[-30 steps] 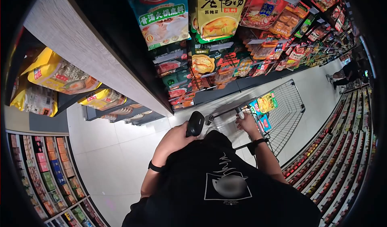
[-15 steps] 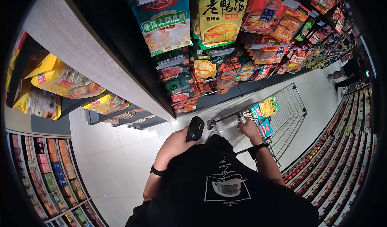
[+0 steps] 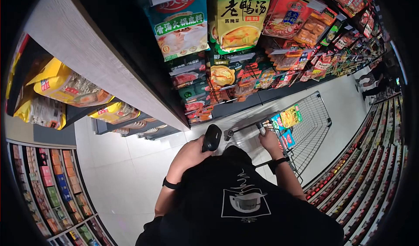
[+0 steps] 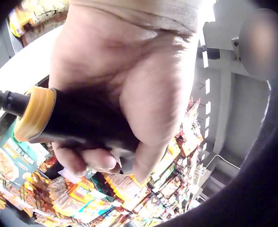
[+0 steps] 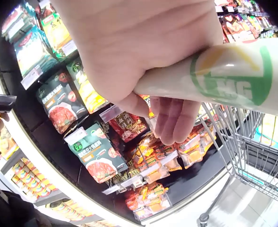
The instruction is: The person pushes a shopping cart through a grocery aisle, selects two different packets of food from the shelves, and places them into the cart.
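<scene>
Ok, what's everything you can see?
Cart: one, grey, right of centre
Cart handle: one, white, near end
Cart packets: several, blue and yellow, inside
Handheld device: one, black, left of cart
Hanging packets: many, mixed colours, ahead
Bags: at least three, yellow, left
Boxes: many, mixed colours, lower left
Shelf goods: many, mostly red, right
Floor: one, whitish, below
Distant person: one, dark clothes, right
T-shirt: one, black, torso
Wristbands: two, black, wrists
Left hand: one, gripping device
Right hand: one, gripping handle
</scene>
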### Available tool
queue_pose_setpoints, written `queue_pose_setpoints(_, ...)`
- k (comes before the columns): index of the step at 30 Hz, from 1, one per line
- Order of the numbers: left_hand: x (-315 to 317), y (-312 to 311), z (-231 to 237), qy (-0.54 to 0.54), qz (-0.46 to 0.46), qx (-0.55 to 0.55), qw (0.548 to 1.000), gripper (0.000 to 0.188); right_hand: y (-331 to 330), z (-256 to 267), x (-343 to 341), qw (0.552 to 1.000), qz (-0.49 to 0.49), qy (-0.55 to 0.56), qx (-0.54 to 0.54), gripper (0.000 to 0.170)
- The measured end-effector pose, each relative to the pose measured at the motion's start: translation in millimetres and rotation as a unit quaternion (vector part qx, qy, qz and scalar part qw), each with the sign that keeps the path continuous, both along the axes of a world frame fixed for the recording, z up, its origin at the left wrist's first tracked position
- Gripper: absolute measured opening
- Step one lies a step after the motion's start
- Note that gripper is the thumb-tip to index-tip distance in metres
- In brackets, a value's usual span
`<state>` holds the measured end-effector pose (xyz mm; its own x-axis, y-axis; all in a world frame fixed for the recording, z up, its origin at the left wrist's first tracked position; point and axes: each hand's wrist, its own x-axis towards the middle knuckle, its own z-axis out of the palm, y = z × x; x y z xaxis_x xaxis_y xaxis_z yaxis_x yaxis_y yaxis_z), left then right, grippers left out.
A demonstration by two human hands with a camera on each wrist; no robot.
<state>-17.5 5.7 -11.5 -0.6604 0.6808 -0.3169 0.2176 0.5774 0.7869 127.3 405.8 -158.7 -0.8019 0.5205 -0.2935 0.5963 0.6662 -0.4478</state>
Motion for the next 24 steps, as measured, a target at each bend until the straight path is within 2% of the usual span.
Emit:
queue_pose_setpoints(2, 0, -1, 12, -0.004, 0.016, 0.000, 1.000, 0.048, -8, 3, -8, 0.999, 0.016, 0.007, 0.027, 0.042)
queue_pose_setpoints(4, 2, -8, -3, 0.031, 0.024, 0.026, 0.999, 0.048, -8, 12, -3, 1.000, 0.000, 0.018, 0.026, 0.046)
queue_pose_setpoints(7, 4, -5, 5, 0.006, 0.056, 0.046, 0.997, 0.049, -7, 21, -9, 0.999, 0.001, -0.029, 0.017, 0.047)
queue_pose_setpoints(9, 11, -11, 0, -0.027, 0.084, 0.040, 0.995, 0.044, -6, 16, -4, 1.000, -0.006, -0.004, 0.006, 0.040)
queue_pose_setpoints(20, -4, 4, 2, -0.001, 0.025, -0.005, 1.000, 0.038, -20, 38, -13, 0.999, -0.048, -0.004, 0.025, 0.030)
queue_pose_setpoints(24, -5, 12, 8, -0.009, 0.008, 0.000, 1.000, 0.037, -10, 20, -10, 0.999, -0.042, 0.014, -0.029, 0.039)
